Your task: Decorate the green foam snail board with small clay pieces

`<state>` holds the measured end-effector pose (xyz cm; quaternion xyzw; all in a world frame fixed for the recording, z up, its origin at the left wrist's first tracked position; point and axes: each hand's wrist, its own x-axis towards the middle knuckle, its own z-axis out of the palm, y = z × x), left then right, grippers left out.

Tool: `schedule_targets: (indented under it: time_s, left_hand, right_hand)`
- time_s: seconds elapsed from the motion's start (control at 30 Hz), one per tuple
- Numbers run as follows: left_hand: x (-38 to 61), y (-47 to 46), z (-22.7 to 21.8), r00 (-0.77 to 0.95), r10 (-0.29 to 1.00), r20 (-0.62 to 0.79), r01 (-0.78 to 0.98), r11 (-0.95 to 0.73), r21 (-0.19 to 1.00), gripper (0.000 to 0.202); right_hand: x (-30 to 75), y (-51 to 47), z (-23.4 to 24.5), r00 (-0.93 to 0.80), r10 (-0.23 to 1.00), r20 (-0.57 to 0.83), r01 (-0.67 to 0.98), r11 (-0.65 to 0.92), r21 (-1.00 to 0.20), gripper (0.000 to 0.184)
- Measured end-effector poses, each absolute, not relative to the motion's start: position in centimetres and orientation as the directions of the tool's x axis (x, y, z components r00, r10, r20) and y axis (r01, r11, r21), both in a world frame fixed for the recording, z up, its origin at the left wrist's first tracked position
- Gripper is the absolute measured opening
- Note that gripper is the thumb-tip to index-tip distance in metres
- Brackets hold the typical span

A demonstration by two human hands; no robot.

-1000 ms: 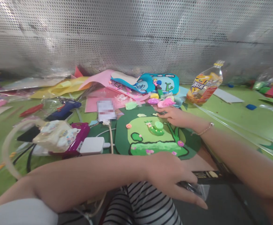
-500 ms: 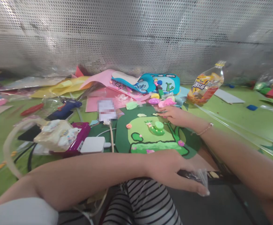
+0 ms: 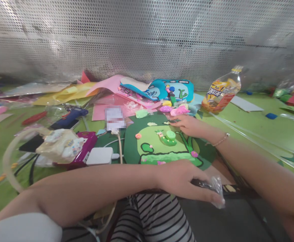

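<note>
In front of me lies a dark green card (image 3: 132, 148) bearing a clay picture: a green snail (image 3: 170, 135), a light green ground strip (image 3: 170, 158) outlined in black, small pink flowers and cream clouds. My right hand (image 3: 187, 123) rests on the card's far right part, fingers stretched out, the tips by a cream clay cloud (image 3: 166, 123). Whether they touch it I cannot tell. Low across the card's near edge, my left hand (image 3: 182, 179) pinches a crumpled clear plastic wrapper (image 3: 216, 188) between thumb and fingers. What the wrapper contains, if anything, is hidden.
Beyond the card are clay lumps, pink (image 3: 180, 111) and pale green (image 3: 142, 114), and a blue clay picture (image 3: 188, 90). A drink bottle (image 3: 221, 90) leans at the right. At left are a blue glue gun (image 3: 72, 117), a magenta box (image 3: 88, 139), a white charger (image 3: 100, 156) and cables.
The wrapper in my left hand has shifted slightly, with the hand moving up a little. My right hand stays almost where it was on the card.
</note>
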<state>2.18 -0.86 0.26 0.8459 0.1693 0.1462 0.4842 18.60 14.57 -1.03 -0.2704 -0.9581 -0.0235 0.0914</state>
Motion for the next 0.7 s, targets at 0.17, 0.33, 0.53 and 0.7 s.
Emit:
schedule_targets:
  time_s: [0.17, 0.33, 0.53, 0.7]
  left_hand:
    - [2.2, -0.9, -0.1, 0.903, 0.416, 0.111, 0.099, -0.451, 0.887, 0.035]
    - [2.2, -0.9, 0.1, 0.903, 0.411, 0.125, 0.078, -0.443, 0.893, 0.032]
    - [2.3, -0.9, 0.0, 0.904, 0.417, 0.091, 0.123, -0.459, 0.880, 0.036]
    - [2.3, -1.0, 0.1, 0.906, 0.412, 0.095, 0.120, -0.467, 0.876, 0.035]
  right_hand:
    - [18.6, 14.6, -1.2, -0.831, 0.527, 0.175, 0.531, 0.847, -0.027, 0.046]
    - [18.3, 14.2, -0.6, -0.831, 0.527, 0.179, 0.534, 0.845, -0.008, 0.046]
    - [16.9, 13.9, -1.2, -0.827, 0.481, 0.290, 0.495, 0.869, -0.031, 0.047]
    - [15.9, 14.0, -1.7, -0.847, 0.479, 0.230, 0.482, 0.875, -0.046, 0.048]
